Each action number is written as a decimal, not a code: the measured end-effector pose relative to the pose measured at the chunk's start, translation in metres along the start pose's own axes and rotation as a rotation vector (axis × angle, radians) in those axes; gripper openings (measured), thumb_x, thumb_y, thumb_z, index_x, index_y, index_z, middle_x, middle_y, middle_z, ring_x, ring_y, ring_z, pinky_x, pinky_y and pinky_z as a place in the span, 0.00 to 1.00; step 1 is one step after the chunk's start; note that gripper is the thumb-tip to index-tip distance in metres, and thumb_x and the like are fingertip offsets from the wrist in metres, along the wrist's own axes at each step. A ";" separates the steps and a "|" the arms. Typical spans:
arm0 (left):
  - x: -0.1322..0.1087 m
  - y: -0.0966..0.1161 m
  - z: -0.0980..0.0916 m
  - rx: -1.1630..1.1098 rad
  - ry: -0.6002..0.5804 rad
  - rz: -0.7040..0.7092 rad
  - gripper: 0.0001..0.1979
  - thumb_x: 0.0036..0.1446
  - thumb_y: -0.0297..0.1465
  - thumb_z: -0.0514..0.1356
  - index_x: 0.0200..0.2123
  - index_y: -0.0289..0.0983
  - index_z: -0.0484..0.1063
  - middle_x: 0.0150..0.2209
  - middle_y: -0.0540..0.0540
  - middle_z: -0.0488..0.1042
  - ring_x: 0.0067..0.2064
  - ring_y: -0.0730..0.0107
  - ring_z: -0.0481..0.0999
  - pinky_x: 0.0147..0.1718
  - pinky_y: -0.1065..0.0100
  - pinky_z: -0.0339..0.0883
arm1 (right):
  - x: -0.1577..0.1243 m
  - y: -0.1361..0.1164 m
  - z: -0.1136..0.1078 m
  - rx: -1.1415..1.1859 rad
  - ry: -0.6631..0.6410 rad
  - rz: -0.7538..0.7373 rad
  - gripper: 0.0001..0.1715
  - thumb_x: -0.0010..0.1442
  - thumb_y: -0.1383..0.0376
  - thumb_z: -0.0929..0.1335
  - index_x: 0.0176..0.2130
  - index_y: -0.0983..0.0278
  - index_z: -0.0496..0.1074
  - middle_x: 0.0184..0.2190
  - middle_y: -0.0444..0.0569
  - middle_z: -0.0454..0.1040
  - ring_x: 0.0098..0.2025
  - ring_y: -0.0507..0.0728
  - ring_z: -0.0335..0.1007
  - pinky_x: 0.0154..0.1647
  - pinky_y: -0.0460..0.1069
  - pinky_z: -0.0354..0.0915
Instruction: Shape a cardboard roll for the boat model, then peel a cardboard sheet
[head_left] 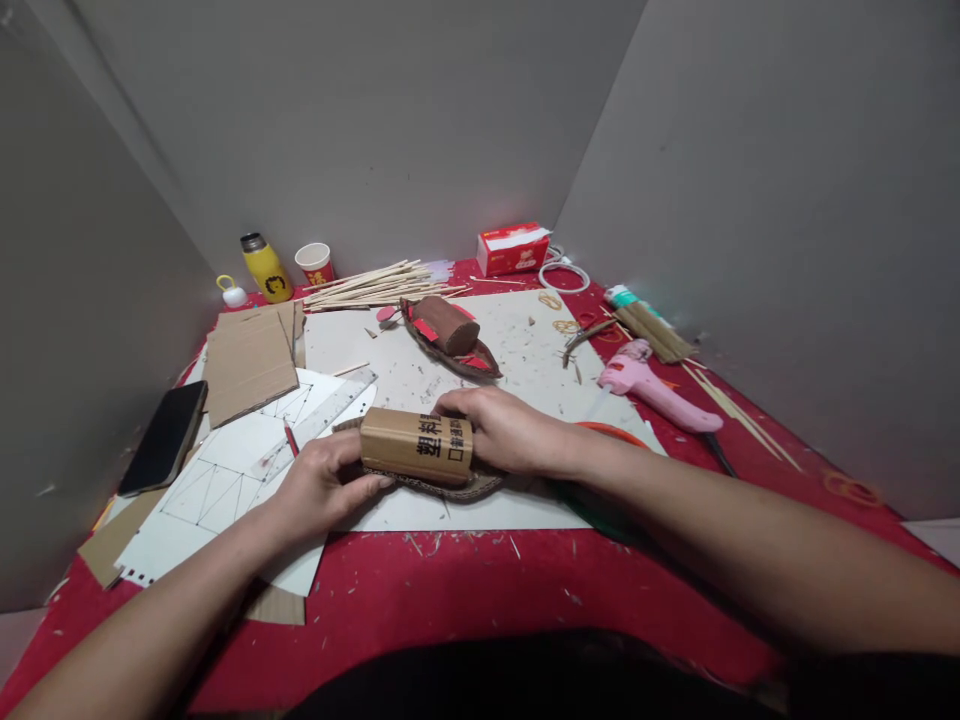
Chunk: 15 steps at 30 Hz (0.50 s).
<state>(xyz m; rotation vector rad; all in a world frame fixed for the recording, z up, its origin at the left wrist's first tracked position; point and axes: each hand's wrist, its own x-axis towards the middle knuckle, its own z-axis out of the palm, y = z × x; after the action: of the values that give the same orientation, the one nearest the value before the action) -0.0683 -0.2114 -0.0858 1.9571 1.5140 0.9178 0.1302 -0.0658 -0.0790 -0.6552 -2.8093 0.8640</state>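
A folded brown cardboard piece with black printed characters (409, 447) lies over a curved cardboard base (450, 490), near the front of the white board (517, 515). My left hand (326, 480) closes on its left end, thumb along the base's near edge. At the right end my right hand (506, 430) wraps round the same pieces; some of its fingers are hidden behind the cardboard. Beyond them sits a brown boat-shaped cardboard model (450, 335) with a rounded cabin and red patches.
Left are a phone (163, 437), drawn sheets (217, 500), a ruler (315, 425) and cardboard sheets (251, 360). Thin sticks (382, 285), a yellow bottle (268, 270), a paper cup (315, 264) and a tissue pack (514, 248) stand behind. A pink glue gun (660, 390) lies right.
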 end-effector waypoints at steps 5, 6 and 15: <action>-0.001 0.002 0.001 0.038 0.020 0.015 0.09 0.58 0.30 0.61 0.41 0.37 0.77 0.41 0.42 0.79 0.43 0.64 0.77 0.42 0.63 0.70 | 0.000 0.001 -0.001 0.021 -0.009 -0.001 0.12 0.52 0.77 0.64 0.35 0.66 0.73 0.33 0.51 0.77 0.35 0.55 0.71 0.34 0.48 0.62; 0.000 0.002 0.001 0.039 0.016 0.019 0.09 0.58 0.30 0.60 0.41 0.37 0.77 0.41 0.42 0.79 0.43 0.64 0.77 0.42 0.63 0.70 | 0.000 0.002 -0.001 0.014 -0.008 -0.006 0.12 0.53 0.77 0.64 0.35 0.66 0.73 0.33 0.51 0.77 0.34 0.55 0.71 0.34 0.47 0.62; 0.000 -0.005 0.002 -0.015 -0.008 -0.040 0.09 0.56 0.31 0.63 0.40 0.38 0.79 0.41 0.43 0.79 0.42 0.64 0.77 0.42 0.62 0.70 | 0.000 -0.001 -0.001 -0.079 -0.014 -0.002 0.12 0.52 0.76 0.64 0.35 0.66 0.73 0.33 0.52 0.77 0.36 0.57 0.71 0.34 0.48 0.61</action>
<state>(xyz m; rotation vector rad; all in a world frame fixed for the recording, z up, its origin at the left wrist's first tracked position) -0.0697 -0.2104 -0.0909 1.9105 1.5320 0.9005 0.1304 -0.0664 -0.0777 -0.6589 -2.8691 0.7631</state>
